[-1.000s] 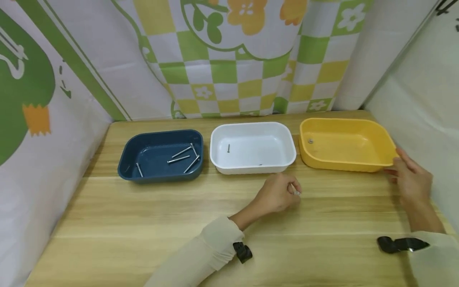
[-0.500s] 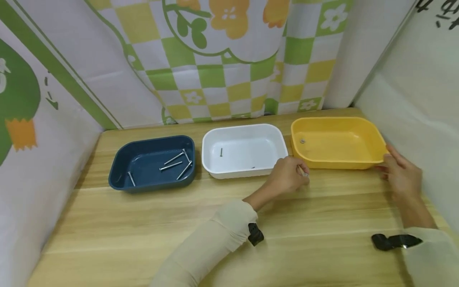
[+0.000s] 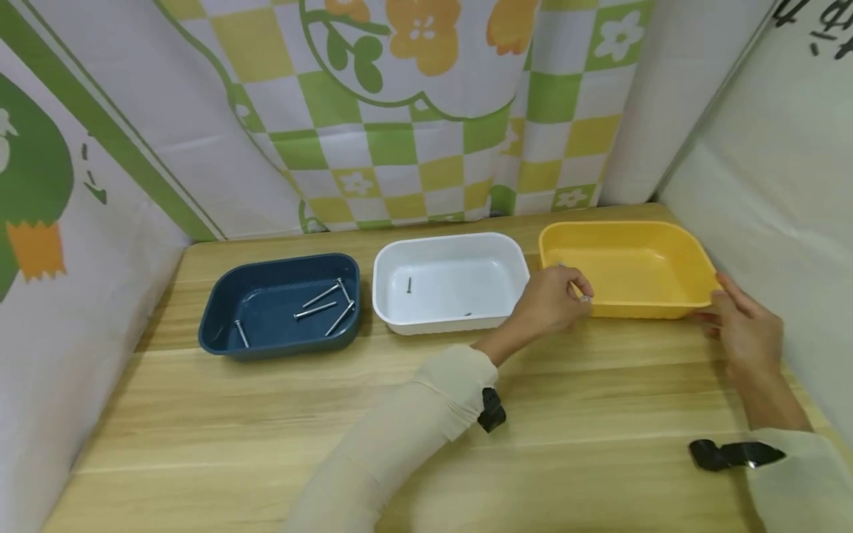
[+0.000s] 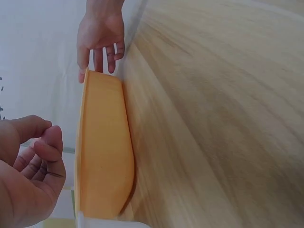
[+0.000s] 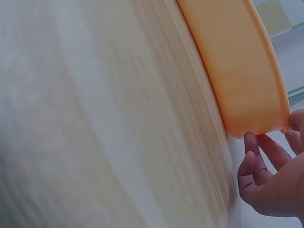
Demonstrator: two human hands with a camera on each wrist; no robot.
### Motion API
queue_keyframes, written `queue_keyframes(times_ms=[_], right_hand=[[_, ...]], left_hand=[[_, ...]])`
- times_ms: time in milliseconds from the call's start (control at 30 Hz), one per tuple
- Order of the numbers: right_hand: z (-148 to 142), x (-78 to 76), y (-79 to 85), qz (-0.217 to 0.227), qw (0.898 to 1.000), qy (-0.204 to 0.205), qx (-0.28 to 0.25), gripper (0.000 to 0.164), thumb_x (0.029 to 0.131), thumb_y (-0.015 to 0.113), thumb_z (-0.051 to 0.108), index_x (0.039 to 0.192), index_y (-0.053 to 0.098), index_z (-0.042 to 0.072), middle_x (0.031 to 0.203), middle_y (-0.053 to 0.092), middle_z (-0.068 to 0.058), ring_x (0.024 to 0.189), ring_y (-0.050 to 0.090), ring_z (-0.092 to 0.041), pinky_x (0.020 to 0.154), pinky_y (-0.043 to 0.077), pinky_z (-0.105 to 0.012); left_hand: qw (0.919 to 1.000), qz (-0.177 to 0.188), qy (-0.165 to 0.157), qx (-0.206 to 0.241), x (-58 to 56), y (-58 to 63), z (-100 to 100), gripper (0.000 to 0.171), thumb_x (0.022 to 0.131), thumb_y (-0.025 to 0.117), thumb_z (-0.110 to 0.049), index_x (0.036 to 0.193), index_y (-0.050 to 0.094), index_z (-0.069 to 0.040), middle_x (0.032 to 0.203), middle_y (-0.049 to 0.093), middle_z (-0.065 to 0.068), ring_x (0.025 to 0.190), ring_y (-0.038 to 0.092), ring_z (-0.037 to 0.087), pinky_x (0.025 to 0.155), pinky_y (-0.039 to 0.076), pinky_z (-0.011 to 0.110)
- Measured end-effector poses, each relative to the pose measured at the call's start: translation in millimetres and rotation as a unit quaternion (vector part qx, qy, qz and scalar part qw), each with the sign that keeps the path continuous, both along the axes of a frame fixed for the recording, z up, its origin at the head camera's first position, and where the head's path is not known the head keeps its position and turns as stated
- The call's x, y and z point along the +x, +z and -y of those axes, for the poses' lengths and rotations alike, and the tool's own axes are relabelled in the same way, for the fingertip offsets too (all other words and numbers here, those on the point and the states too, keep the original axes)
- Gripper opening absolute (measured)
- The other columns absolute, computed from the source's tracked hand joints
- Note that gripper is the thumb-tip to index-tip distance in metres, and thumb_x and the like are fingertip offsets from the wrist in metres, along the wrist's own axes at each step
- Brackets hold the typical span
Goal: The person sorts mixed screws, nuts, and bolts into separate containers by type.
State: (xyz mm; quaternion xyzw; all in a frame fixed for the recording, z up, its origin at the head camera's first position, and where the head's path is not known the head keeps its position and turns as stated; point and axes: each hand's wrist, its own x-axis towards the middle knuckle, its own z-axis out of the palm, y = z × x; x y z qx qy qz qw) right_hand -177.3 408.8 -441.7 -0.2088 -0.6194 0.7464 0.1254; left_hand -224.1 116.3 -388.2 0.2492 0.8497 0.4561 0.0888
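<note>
My left hand is over the front left corner of the yellow tray. Between its thumb and fingertips it pinches a small shiny metal piece, too small to tell its kind; the left wrist view shows the curled fingers but not the piece. At the tray's right end, my right hand grips the rim, and the right wrist view has its fingers against the outer wall. A small metal piece in the yellow tray is partly hidden behind my left hand.
Left of the yellow tray stands a white tray with a small screw and a tiny dark bit in it. Farther left, a dark blue tray contains several long screws. A patterned curtain hangs behind the wooden table.
My left hand has moved right and away from me, from in front of the white tray to the yellow tray's corner, still pinching the small piece. My right hand stays at the yellow tray.
</note>
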Motion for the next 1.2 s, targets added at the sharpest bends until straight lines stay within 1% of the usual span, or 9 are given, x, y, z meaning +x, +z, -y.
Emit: queue_keyframes(times_ms=[167, 267, 367, 500, 600, 667, 900, 1067, 1200], right_hand=[[-1.2, 4.0, 0.0, -0.002, 1.000, 0.015, 0.007, 0.043, 0.098, 0.065, 0.018, 0.140, 0.058, 0.023, 0.135, 0.056, 0.013, 0.067, 0.070, -0.004, 0.052, 0.050, -0.016], [-1.8, 4.7, 0.3, -0.006, 1.000, 0.019, 0.010, 0.042, 0.098, 0.064, 0.017, 0.139, 0.059, 0.024, 0.128, 0.061, 0.017, 0.066, 0.070, -0.004, 0.051, 0.050, -0.016], [-2.7, 5.2, 0.5, -0.008, 1.000, 0.016, 0.012, 0.040, 0.098, 0.065, 0.017, 0.137, 0.061, 0.024, 0.123, 0.063, 0.017, 0.065, 0.070, -0.005, 0.051, 0.050, -0.016], [-3.8, 5.0, 0.7, -0.007, 1.000, 0.012, 0.017, 0.041, 0.097, 0.065, 0.018, 0.138, 0.061, 0.024, 0.136, 0.056, 0.011, 0.065, 0.070, -0.004, 0.051, 0.050, -0.015], [-3.6, 4.5, 0.0, -0.007, 1.000, 0.011, 0.014, 0.041, 0.098, 0.066, 0.018, 0.138, 0.060, 0.024, 0.142, 0.050, 0.009, 0.066, 0.070, -0.004, 0.052, 0.050, -0.015], [-3.4, 4.4, -1.1, -0.009, 1.000, 0.011, 0.013, 0.042, 0.098, 0.065, 0.018, 0.139, 0.060, 0.023, 0.144, 0.049, 0.008, 0.066, 0.070, -0.004, 0.051, 0.050, -0.016], [-2.4, 5.1, -3.0, -0.005, 1.000, 0.004, 0.022, 0.043, 0.098, 0.065, 0.019, 0.140, 0.059, 0.024, 0.148, 0.044, 0.002, 0.065, 0.069, -0.004, 0.051, 0.050, -0.015], [-1.4, 5.1, -3.0, -0.003, 1.000, 0.003, 0.010, 0.042, 0.098, 0.065, 0.019, 0.139, 0.059, 0.024, 0.150, 0.043, 0.002, 0.065, 0.070, -0.004, 0.052, 0.050, -0.016], [-1.9, 4.3, -3.0, -0.007, 1.000, 0.006, 0.013, 0.042, 0.098, 0.065, 0.018, 0.139, 0.059, 0.023, 0.150, 0.043, 0.001, 0.066, 0.069, -0.004, 0.051, 0.050, -0.015]], left_hand=[[0.9991, 0.028, 0.027, 0.013, -4.3, 5.5, -11.4, 0.004, 0.091, 0.069, -0.007, 0.092, 0.069, -0.011, 0.066, 0.065, -0.005, 0.051, 0.061, 0.007, 0.047, 0.047, 0.019], [0.9979, 0.044, 0.040, 0.024, -6.4, 5.1, -14.8, 0.005, 0.092, 0.069, -0.006, 0.095, 0.069, -0.010, 0.070, 0.068, -0.002, 0.050, 0.062, 0.008, 0.046, 0.048, 0.020], [0.9967, 0.055, 0.051, 0.030, -8.4, 2.4, -18.8, 0.004, 0.092, 0.070, -0.007, 0.094, 0.069, -0.010, 0.069, 0.068, -0.003, 0.051, 0.064, 0.010, 0.045, 0.048, 0.021], [0.9961, 0.048, 0.072, 0.014, -13.1, -0.9, -27.1, 0.005, 0.091, 0.071, -0.008, 0.091, 0.068, -0.013, 0.064, 0.066, -0.005, 0.049, 0.062, 0.008, 0.044, 0.046, 0.020], [0.9956, 0.042, 0.084, 0.001, -16.0, -2.6, -31.3, 0.006, 0.090, 0.071, -0.009, 0.091, 0.068, -0.014, 0.061, 0.067, -0.005, 0.046, 0.058, 0.004, 0.043, 0.045, 0.019], [0.9949, 0.043, 0.091, 0.004, -16.7, -3.5, -32.5, 0.006, 0.089, 0.071, -0.009, 0.092, 0.069, -0.014, 0.060, 0.066, -0.006, 0.045, 0.057, 0.003, 0.043, 0.045, 0.019], [0.9924, 0.062, 0.101, 0.033, -15.5, -5.4, -32.3, 0.009, 0.088, 0.072, -0.008, 0.096, 0.068, -0.013, 0.060, 0.064, -0.009, 0.048, 0.059, 0.004, 0.044, 0.045, 0.020], [0.9918, 0.069, 0.104, 0.027, -13.3, -5.0, -32.4, 0.018, 0.089, 0.074, -0.010, 0.106, 0.069, -0.011, 0.063, 0.061, -0.011, 0.053, 0.063, 0.006, 0.045, 0.046, 0.019], [0.9922, 0.069, 0.099, 0.029, -13.1, -5.6, -30.2, 0.019, 0.090, 0.074, -0.012, 0.108, 0.067, -0.013, 0.066, 0.062, -0.010, 0.054, 0.062, 0.006, 0.046, 0.047, 0.019]])
